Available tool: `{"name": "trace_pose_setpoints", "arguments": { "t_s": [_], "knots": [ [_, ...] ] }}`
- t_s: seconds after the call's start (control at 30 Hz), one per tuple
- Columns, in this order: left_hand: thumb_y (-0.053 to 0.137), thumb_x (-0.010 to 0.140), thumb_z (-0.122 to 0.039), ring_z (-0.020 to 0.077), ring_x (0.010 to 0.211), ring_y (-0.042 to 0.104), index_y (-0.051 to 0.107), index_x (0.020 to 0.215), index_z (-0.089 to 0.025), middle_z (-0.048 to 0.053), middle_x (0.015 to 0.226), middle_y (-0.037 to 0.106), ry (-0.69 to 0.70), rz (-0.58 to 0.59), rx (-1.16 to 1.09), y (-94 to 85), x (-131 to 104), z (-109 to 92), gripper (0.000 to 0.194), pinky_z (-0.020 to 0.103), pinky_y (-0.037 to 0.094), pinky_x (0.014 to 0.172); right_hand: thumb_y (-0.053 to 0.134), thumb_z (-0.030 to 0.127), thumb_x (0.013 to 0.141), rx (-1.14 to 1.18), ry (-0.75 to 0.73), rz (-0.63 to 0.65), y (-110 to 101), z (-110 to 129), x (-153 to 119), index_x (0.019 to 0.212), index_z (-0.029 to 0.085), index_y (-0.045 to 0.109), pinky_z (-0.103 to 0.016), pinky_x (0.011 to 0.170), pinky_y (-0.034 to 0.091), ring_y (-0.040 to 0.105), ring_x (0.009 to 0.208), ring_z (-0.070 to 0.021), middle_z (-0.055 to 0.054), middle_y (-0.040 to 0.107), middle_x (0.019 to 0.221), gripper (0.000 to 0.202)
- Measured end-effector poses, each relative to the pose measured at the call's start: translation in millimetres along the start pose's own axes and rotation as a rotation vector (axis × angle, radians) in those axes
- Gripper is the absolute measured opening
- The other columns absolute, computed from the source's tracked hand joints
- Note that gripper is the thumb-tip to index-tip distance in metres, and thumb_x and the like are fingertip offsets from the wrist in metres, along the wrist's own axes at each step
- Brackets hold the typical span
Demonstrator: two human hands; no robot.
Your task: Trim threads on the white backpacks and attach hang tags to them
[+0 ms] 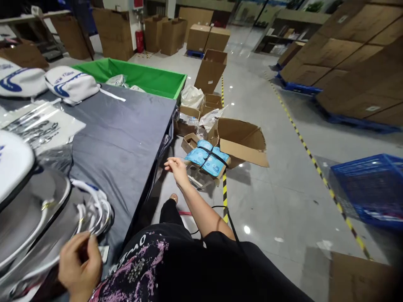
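Observation:
My left hand (80,262) is at the lower left, fingers curled with thumb and fingertips near each other, beside the white cords (94,205) of a stack of grey and white bags (34,209). What it holds, if anything, is hidden. My right hand (176,168) hangs past the table's right edge with its fingers loosely bent; nothing shows clearly between them. Just right of it, a light blue patterned bundle (206,157) tied with a black strap lies on an open box. Printed plastic-wrapped pieces (40,126) lie on the grey-covered table (116,121).
White bags with blue print (74,84) sit at the table's far left. Behind the table is a green bin (151,82). Open cartons (244,138) stand on the floor to the right. Farther right are a blue crate (371,188) and stacked boxes (340,54) on pallets.

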State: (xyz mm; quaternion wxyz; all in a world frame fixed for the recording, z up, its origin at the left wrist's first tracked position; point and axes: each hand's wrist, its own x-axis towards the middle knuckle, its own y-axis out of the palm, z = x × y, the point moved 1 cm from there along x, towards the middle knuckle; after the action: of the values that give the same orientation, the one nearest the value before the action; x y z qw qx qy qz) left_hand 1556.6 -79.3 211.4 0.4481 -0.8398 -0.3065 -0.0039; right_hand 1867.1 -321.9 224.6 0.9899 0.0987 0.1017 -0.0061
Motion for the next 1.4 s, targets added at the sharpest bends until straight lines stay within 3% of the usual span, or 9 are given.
{"name": "trace_pose_setpoints", "arguments": {
  "t_s": [0.1, 0.23, 0.37, 0.5, 0.7, 0.93, 1.13, 1.27, 1.4],
  "knots": [
    [0.056, 0.092, -0.038, 0.0206, 0.087, 0.065, 0.063, 0.107, -0.022, 0.008, 0.104, 0.068, 0.114, -0.038, -0.037, 61.5, 65, -74, 0.023, 0.032, 0.053, 0.073, 0.066, 0.037, 0.08, 0.084, -0.009, -0.169, -65, 17, 68, 0.094, 0.019, 0.057, -0.019, 0.057, 0.043, 0.062, 0.059, -0.0078, 0.001, 0.07, 0.076, 0.025],
    [0.054, 0.095, -0.039, 0.0197, 0.09, 0.068, 0.066, 0.099, -0.021, 0.007, 0.102, 0.07, 0.31, 0.225, -0.162, 141.4, 148, -163, 0.022, 0.028, 0.054, 0.07, 0.063, 0.034, 0.077, 0.17, -0.008, -0.408, -160, 43, 135, 0.097, 0.018, 0.057, -0.02, 0.059, 0.044, 0.063, 0.062, -0.009, 0.0, 0.071, 0.077, 0.026],
    [0.051, 0.096, -0.042, 0.0204, 0.093, 0.069, 0.068, 0.099, -0.022, 0.006, 0.104, 0.071, 0.375, 0.496, -0.223, 225.1, 206, -235, 0.026, 0.03, 0.056, 0.08, 0.065, 0.035, 0.07, 0.183, -0.031, -0.654, -265, 65, 169, 0.096, 0.018, 0.06, -0.024, 0.067, 0.048, 0.064, 0.065, -0.0111, -0.001, 0.071, 0.077, 0.031],
    [0.051, 0.097, -0.041, 0.0214, 0.1, 0.068, 0.069, 0.094, -0.024, 0.006, 0.105, 0.071, 0.464, 0.716, -0.31, 303.8, 234, -292, 0.025, 0.032, 0.055, 0.088, 0.068, 0.038, 0.065, 0.164, -0.044, -0.88, -351, 69, 180, 0.093, 0.019, 0.06, -0.027, 0.065, 0.05, 0.064, 0.066, -0.014, -0.002, 0.071, 0.077, 0.034],
    [0.047, 0.098, -0.041, 0.0223, 0.102, 0.067, 0.065, 0.091, -0.024, 0.007, 0.107, 0.069, 0.492, 0.958, -0.333, 402.1, 271, -359, 0.026, 0.033, 0.052, 0.09, 0.069, 0.038, 0.059, 0.096, -0.006, -1.049, -424, 84, 215, 0.092, 0.018, 0.062, -0.026, 0.064, 0.048, 0.064, 0.069, -0.0146, -0.002, 0.071, 0.078, 0.039],
    [0.044, 0.096, -0.037, 0.0231, 0.102, 0.066, 0.063, 0.098, -0.022, 0.008, 0.108, 0.068, 0.527, 1.066, -0.278, 529.7, 332, -438, 0.024, 0.037, 0.052, 0.092, 0.067, 0.044, 0.06, 0.009, -0.024, -1.053, -493, 137, 314, 0.09, 0.017, 0.061, -0.027, 0.068, 0.047, 0.063, 0.069, -0.0133, -0.003, 0.071, 0.079, 0.041],
    [0.05, 0.092, -0.032, 0.0243, 0.105, 0.065, 0.062, 0.106, -0.022, 0.009, 0.118, 0.065, 0.483, 1.038, -0.213, 666.1, 332, -516, 0.021, 0.04, 0.052, 0.095, 0.068, 0.049, 0.064, -0.147, 0.017, -0.949, -587, 126, 384, 0.093, 0.017, 0.061, -0.028, 0.067, 0.048, 0.064, 0.067, -0.0139, -0.002, 0.071, 0.079, 0.044],
    [0.055, 0.089, -0.028, 0.0312, 0.121, 0.059, 0.058, 0.118, -0.016, 0.015, 0.123, 0.063, 0.319, 0.938, -0.148, 768.7, 298, -560, 0.031, 0.048, 0.046, 0.106, 0.064, 0.05, 0.067, -0.185, 0.116, -0.879, -695, 96, 443, 0.092, 0.019, 0.057, -0.027, 0.063, 0.048, 0.062, 0.064, -0.0127, 0.0, 0.068, 0.076, 0.041],
    [0.061, 0.086, -0.032, 0.0335, 0.134, 0.049, 0.045, 0.138, -0.008, 0.021, 0.138, 0.055, 0.1, 0.75, -0.015, 865.7, 274, -593, 0.059, 0.049, 0.037, 0.115, 0.059, 0.036, 0.075, -0.251, 0.152, -0.835, -815, 61, 538, 0.09, 0.019, 0.054, -0.027, 0.07, 0.051, 0.063, 0.067, -0.0118, 0.002, 0.066, 0.075, 0.023]
  ]
}}
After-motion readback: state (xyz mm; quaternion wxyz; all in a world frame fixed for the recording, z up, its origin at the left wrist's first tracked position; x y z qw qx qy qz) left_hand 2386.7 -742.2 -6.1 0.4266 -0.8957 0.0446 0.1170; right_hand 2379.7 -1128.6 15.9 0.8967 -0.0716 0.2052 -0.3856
